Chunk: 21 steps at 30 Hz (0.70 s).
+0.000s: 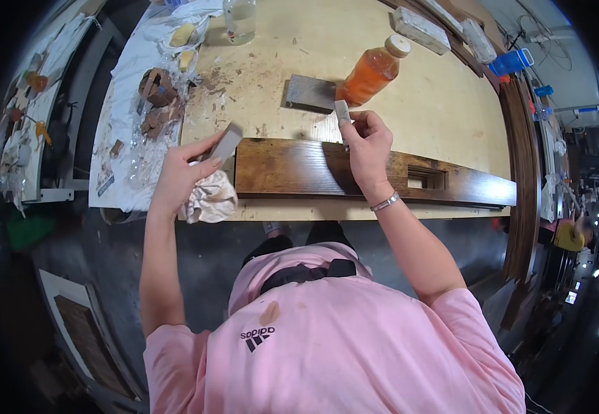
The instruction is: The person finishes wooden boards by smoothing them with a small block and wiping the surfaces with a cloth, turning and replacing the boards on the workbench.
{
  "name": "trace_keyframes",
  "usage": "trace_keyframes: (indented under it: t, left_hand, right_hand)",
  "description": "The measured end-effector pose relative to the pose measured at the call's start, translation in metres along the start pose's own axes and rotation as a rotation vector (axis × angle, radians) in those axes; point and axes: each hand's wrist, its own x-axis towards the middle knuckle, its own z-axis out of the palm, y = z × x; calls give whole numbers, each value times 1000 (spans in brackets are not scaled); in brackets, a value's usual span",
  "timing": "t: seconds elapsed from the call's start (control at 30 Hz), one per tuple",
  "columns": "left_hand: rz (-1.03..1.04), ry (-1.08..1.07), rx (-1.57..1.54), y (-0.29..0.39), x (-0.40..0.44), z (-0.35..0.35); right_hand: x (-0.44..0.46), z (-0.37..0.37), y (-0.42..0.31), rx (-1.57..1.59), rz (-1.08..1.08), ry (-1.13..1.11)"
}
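Note:
My left hand (pixel 183 172) is closed around a grey rectangular block (pixel 226 145) and a crumpled white cloth (pixel 211 199) that hangs below it, both beside the left end of a dark-stained wooden board (pixel 292 165). Between the thumb and fingers of my right hand (pixel 371 148) is a small pale flat piece (pixel 342 112), held upright above the board; its exact kind does not show. The glossy board lies along the near table edge and has a rectangular cutout toward its right. Behind it rests another grey block (pixel 310 93), against a bottle of orange liquid (pixel 374 72).
Plastic sheeting (pixel 123 148) with brown lumps (pixel 159 90) covers the table's left side. A glass jar (pixel 240 22) stands at the back. White blocks (pixel 420 30) and a blue cup (pixel 511 63) are at the back right. Stacked dark boards (pixel 522 165) line the right edge.

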Motion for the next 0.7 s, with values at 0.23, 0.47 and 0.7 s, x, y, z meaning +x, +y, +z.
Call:
trace_keyframes:
  t: [0.23,0.47,0.7]
  left_hand:
    - [7,-7,110,5,28,6]
    - [184,390,746,36,49,19]
    - [249,-189,979,68,-58,86]
  right_hand:
    - [-1,-2,4,-27,-37,-14]
    - [1,-1,4,20,-27,-21]
    - [0,1,2,-136,-124,-15]
